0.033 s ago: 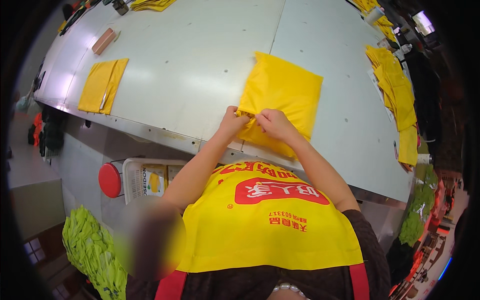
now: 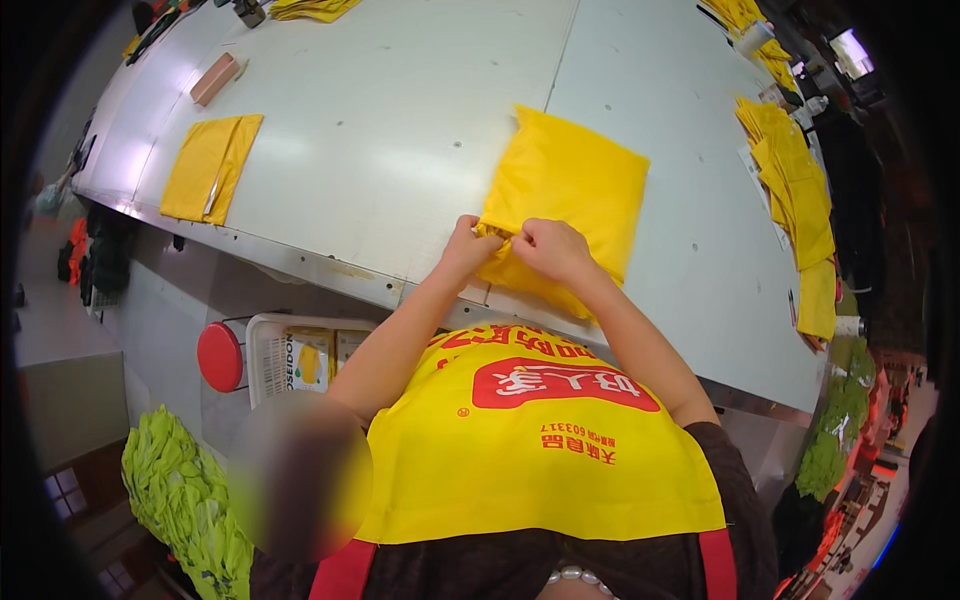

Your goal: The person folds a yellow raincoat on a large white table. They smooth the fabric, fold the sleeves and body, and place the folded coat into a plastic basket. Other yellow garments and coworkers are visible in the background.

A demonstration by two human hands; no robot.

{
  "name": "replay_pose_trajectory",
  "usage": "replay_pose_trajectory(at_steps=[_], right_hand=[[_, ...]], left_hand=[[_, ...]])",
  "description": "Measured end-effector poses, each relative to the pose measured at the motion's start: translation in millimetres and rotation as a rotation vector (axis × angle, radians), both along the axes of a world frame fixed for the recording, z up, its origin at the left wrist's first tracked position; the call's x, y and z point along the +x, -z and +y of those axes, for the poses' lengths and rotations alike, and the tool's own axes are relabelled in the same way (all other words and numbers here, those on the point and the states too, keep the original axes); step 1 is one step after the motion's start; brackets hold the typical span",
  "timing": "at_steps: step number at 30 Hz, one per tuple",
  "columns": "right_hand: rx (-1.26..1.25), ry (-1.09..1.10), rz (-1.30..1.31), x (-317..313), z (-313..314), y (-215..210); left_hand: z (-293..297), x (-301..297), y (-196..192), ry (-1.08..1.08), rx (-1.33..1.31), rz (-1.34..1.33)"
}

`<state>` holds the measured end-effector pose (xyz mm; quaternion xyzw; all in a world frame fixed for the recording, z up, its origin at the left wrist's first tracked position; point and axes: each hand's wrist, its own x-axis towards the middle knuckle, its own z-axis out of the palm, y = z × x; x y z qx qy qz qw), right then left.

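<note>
A puffed, square pouch of shiny yellow fabric [image 2: 575, 175] lies near the front edge of the pale metal table [image 2: 400, 130]. My left hand [image 2: 470, 247] is closed on its left near edge, where the fabric is bunched. My right hand [image 2: 552, 250] is curled into a fist beside it, thumb and fingers pinching the same bunched edge. The fingertips of both hands meet close together there, and what lies between them is too small to make out. Over my front hangs a yellow apron [image 2: 540, 490] with red straps.
A flat folded yellow piece [image 2: 210, 170] lies at the left, with a pinkish-brown block [image 2: 214, 79] beyond it. Folded yellow pieces [image 2: 790, 190] line the right edge. Below the table stand a red stool [image 2: 220, 357] and a white basket [image 2: 265, 365]. Lime-green fabric [image 2: 185, 500] is heaped lower left.
My right hand has curled a little tighter at the pouch's edge. The whole view has shifted slightly. The pouch stays in place.
</note>
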<state>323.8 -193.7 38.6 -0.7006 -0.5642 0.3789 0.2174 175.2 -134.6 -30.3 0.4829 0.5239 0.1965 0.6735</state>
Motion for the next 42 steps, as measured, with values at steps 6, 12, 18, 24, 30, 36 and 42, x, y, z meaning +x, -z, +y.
replay_pose_trajectory(at_steps=[6,12,18,24,30,36,42], right_hand=[[0.304,-0.039,-0.519,-20,26,8],[0.100,0.009,-0.505,-22,43,19],[-0.103,-0.075,-0.508,-25,54,5],[-0.231,-0.169,-0.537,-25,67,3],[-0.251,-0.180,-0.528,-23,66,0],[-0.254,-0.211,-0.527,-21,71,-3],[-0.141,-0.314,-0.831,-43,52,22]], left_hand=[[1,-14,-7,0.166,0.309,0.505],[7,-22,-48,0.456,0.183,0.531],[14,-28,-29,0.301,-0.221,0.170],[8,-25,-34,0.125,-0.286,0.158],[15,-24,-25,0.127,-0.305,0.114],[12,-27,-19,-0.005,-0.227,-0.059],[53,-35,-102,-0.076,0.034,-0.461]])
